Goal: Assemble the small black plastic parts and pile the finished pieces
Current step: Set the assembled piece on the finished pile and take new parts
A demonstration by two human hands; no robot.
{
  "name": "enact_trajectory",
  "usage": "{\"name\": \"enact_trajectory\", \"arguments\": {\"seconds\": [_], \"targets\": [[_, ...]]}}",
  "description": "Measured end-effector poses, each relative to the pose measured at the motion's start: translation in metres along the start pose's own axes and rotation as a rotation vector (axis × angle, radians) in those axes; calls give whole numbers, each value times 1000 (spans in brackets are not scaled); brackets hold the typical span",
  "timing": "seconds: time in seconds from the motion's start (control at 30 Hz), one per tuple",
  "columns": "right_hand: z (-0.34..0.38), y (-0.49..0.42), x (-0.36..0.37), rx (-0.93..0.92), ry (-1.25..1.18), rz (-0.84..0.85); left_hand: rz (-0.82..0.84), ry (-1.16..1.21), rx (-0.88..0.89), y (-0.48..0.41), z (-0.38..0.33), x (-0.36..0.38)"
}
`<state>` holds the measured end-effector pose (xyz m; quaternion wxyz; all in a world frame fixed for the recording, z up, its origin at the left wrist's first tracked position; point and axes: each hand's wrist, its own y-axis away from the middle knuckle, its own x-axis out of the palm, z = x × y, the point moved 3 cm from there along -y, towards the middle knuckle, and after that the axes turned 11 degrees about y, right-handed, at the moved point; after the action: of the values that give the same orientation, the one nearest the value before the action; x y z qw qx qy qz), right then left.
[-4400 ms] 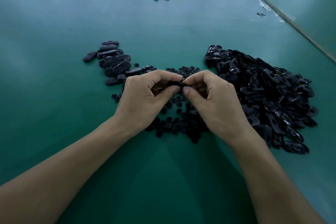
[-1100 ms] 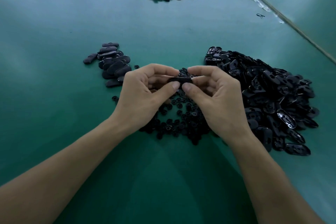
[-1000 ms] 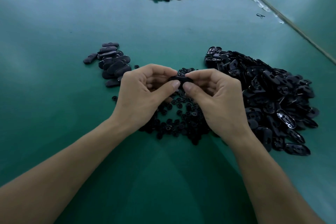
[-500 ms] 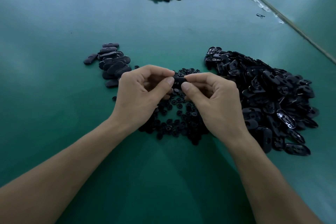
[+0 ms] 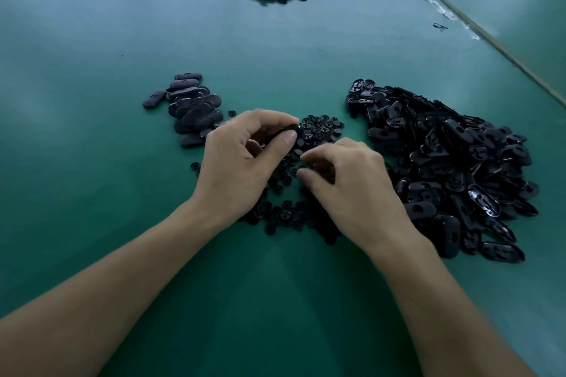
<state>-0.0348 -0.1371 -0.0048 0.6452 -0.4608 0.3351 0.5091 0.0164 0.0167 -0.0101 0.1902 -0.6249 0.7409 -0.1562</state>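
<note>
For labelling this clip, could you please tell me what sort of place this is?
Probably a small-parts assembly workshop: a broad green table carries a heap of black oval shells, small round inserts and a pile of finished pieces.

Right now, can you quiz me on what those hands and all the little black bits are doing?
1. True or false: the left hand holds a black oval piece.
2. Where does the biggest pile lie? A) left of the hands B) right of the hands C) far away at the back
3. Which hand is down over the little round bits in the middle?

Key: 1 true. 2 B. 3 the right hand.
</note>
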Motion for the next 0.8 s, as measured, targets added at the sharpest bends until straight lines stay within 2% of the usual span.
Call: {"name": "enact_trajectory", "arguments": {"seconds": [0.1, 0.5, 0.67, 0.8], "targets": [[4, 0, 4, 2, 98, 63, -36, 30, -18, -1, 1, 1], [8, -3, 5, 93, 66, 63, -34, 23, 38, 0, -2, -2], [7, -4, -3, 111, -132, -74, -77, 108, -1, 1, -2, -2], [3, -2, -3, 149, -231, -71, -94, 150, -40, 1, 1, -3]]}}
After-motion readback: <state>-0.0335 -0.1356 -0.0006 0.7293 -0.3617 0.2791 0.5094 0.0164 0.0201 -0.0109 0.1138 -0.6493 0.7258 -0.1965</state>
